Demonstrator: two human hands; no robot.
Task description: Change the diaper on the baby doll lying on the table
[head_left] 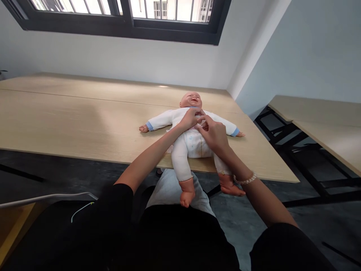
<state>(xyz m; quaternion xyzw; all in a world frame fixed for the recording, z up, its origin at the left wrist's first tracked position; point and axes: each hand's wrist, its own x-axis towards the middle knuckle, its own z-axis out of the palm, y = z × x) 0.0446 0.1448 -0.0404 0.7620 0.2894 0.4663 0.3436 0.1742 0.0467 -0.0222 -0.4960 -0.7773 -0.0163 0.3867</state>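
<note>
Had left hand (192,118) and right hand (214,132) close together over chest of baby doll (194,144), lying face-up partly past edge of wooden table (84,116); couldn't tell if clamped. Looked light, soft-bodied; probably best held round torso.

At centre frame, a doll (179,154) wears white with blue cuffs (150,125), its white diaper (196,146) flecked blue, against a blond, wood-grained table (70,120); black sleeves (122,199) darken the lower frame, a charcoal window frame (121,35) the upper left.
</note>
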